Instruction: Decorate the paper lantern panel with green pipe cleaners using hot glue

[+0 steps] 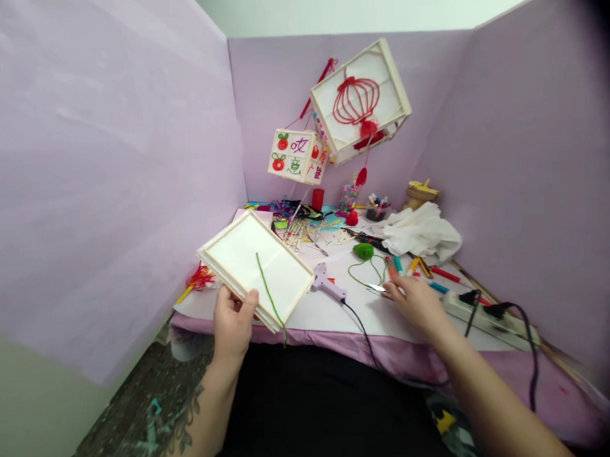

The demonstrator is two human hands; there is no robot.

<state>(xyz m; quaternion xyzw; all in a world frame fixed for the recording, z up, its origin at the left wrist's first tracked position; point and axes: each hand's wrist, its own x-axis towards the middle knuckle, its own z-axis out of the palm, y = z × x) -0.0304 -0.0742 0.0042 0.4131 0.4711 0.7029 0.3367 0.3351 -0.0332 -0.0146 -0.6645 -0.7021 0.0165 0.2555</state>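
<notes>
Lilac walls surround us. Our left hand grips the frame above the table's edge; more tilt could shed its green cord. Our right hand is by a blade, grip unclear.

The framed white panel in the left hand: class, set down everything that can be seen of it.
The white panel is flat and four-sided, edged with pale, wood-like strips that look layered on the near left side. It is tilted, at the front of the table. The left hand grips its near edge, thumb on top. A green strand lies across its face and runs past the bottom corner. Whether its right corner touches the glue gun cannot be told.
</notes>
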